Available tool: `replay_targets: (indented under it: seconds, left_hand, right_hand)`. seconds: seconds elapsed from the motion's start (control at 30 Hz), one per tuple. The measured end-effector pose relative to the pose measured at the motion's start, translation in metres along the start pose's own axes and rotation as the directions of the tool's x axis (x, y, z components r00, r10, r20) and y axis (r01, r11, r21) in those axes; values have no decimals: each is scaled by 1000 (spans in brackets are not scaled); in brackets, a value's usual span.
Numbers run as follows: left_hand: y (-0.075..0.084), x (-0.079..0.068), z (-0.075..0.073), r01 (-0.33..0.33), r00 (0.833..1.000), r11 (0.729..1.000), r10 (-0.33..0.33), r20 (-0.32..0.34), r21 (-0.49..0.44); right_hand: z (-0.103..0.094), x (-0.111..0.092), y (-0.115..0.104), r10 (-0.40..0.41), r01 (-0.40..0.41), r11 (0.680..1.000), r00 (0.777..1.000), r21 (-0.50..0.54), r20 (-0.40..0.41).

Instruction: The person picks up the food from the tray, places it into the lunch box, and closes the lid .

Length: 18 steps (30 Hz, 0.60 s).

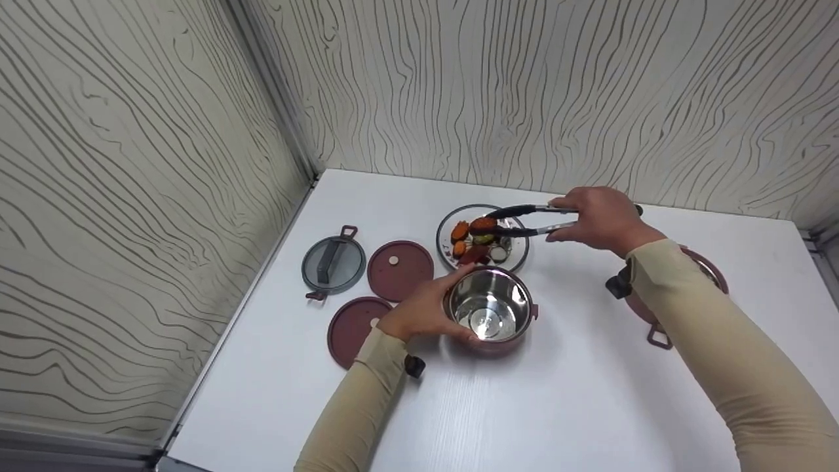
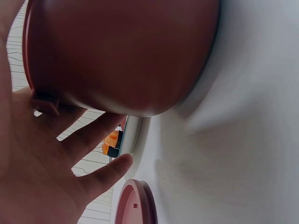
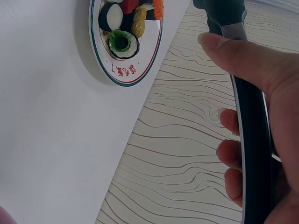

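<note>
The head view is bright; glare streaks the counter [image 1: 457, 416] nearer than the pot [image 1: 497, 349], whose inside glints. The dimmer left wrist view shows soft shadow beside the pot.

Black-tipped tongs [image 1: 518, 210] overhang sushi [image 1: 461, 231] on a plate [image 1: 446, 237] beside an open maroon pot [image 1: 489, 309].

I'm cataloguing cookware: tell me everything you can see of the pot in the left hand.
The deep, round pot is dark red outside and shiny, metallic-looking inside. A small lug juts right in the head view; the left wrist view shows another. Lidless and opening upward, it holds no visible food. The left hand grips its wall. It is on the near side of the sushi plate; whether its base meets the table is unclear.
</note>
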<state>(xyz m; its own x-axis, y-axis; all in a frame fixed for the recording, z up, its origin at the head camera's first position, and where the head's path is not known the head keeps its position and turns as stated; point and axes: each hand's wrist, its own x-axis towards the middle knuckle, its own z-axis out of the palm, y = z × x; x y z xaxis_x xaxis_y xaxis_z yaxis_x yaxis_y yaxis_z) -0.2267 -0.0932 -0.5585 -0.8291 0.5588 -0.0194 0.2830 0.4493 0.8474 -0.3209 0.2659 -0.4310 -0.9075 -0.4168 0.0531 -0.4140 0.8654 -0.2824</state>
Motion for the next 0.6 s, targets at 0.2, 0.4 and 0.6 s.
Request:
replay_targets:
  seconds: [0.2, 0.4, 0.6]
  left_hand:
    - [-1, 0, 0, -8, 1000, 1000, 9, -9, 16]
    - [0, 0, -1, -10, 1000, 1000, 10, -6, 4]
    - [0, 0, -1, 1, 1000, 1000, -1, -1, 7]
  right_hand:
    - [-1, -4, -3, 15, -15, 1000, 1000, -9, -9]
    - [0, -6, -6, 14, -14, 1000, 1000, -3, -22]
    - [-1, -9, -6, 4, -4, 1000, 999, -15, -32]
